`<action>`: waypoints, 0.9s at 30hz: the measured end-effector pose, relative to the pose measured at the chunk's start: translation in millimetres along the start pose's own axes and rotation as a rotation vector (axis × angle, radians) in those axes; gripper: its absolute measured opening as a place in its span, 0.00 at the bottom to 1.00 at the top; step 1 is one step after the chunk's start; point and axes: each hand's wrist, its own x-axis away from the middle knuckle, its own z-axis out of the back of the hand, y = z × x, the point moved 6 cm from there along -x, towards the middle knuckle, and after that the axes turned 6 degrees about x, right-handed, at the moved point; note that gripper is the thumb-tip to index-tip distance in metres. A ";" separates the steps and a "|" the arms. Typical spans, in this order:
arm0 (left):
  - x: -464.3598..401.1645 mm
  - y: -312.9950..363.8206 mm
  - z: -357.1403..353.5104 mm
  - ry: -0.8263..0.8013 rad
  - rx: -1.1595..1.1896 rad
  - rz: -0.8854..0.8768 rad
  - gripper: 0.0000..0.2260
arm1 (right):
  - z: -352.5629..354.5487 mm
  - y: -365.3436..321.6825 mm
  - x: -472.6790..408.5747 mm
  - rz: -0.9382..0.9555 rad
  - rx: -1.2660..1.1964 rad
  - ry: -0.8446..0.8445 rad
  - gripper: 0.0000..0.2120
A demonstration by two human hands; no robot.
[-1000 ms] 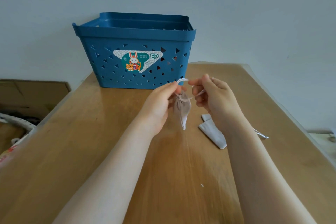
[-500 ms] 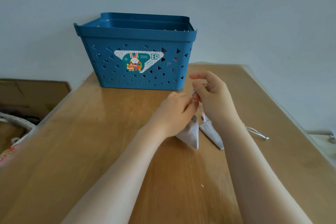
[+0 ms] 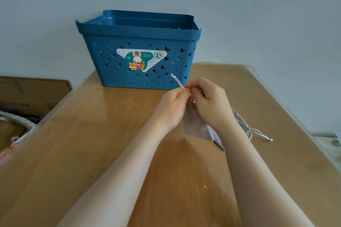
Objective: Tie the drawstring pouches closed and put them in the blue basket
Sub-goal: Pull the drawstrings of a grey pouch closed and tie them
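A small grey drawstring pouch (image 3: 195, 125) hangs between my hands just above the wooden table (image 3: 92, 143). My left hand (image 3: 173, 105) pinches its white drawstring (image 3: 177, 80), whose loose end sticks up to the left. My right hand (image 3: 210, 101) pinches the cord at the pouch's neck, fingertips touching those of the left hand. A second pouch (image 3: 218, 139) lies on the table behind my right forearm, mostly hidden, its white cords (image 3: 258, 132) trailing right. The blue basket (image 3: 140, 31) stands upright at the table's far edge, just beyond my hands.
A pale wall rises behind the basket. A brown cardboard box (image 3: 33, 90) and a white curved object (image 3: 16, 118) sit lower at the left, off the table. The table's right edge (image 3: 299, 120) runs diagonally close to the trailing cords.
My hands dropped toward the table, then rose and moved slightly toward the basket. A drawstring end now sticks up from my left fingers. The pouch stays held between my hands.
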 end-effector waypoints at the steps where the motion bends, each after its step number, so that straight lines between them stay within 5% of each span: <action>1: -0.4 -0.3 0.6 0.012 0.022 0.006 0.15 | 1.9 0.2 0.3 0.009 -0.001 0.014 0.09; 16: -1.8 -3.5 4.0 -0.020 0.217 0.156 0.12 | 12.0 13.0 -1.9 -0.088 -0.083 0.031 0.04; 27: -0.8 18.0 7.4 0.087 -0.314 -0.221 0.06 | 18.5 16.3 -0.6 -0.166 -0.047 0.140 0.04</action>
